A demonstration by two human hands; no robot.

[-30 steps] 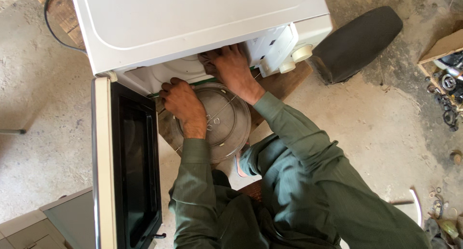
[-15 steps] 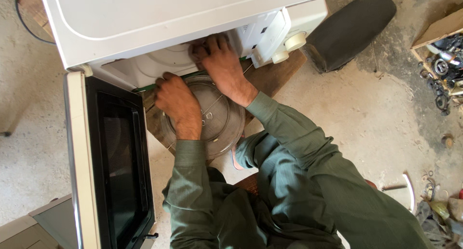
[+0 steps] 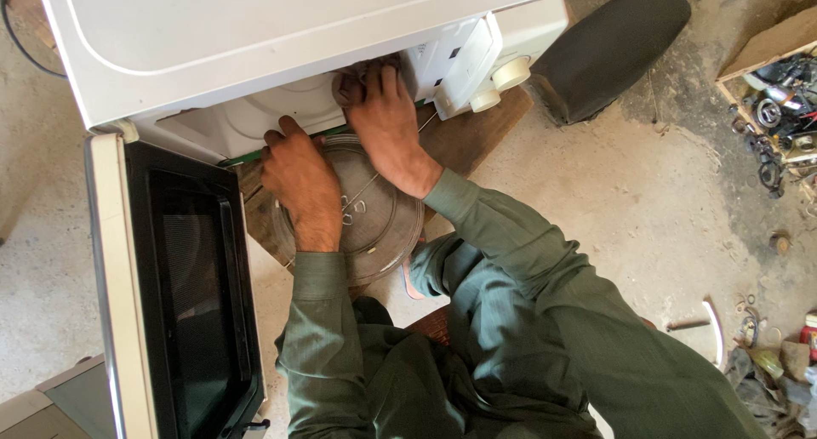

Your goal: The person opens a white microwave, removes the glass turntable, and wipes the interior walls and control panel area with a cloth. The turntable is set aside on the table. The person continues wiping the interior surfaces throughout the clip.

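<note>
White microwave (image 3: pixel 281 39) sits on bare concrete floor (image 3: pixel 647 192), top facing camera. Its door (image 3: pixel 170 286) is swung fully open to the left, dark window up. Black pad (image 3: pixel 608 43) lies on the floor right of it, box of parts (image 3: pixel 774 90) further right. Glass turntable (image 3: pixel 374 213) is at the cavity mouth, half out, lying flat. Left hand (image 3: pixel 298 179) rests palm-down on its left rim, fingers curled over the far edge. Right hand (image 3: pixel 387 120) reaches into the cavity, fingers pressed on a dark cloth (image 3: pixel 353 77); can't tell how tight the grip is.
</note>
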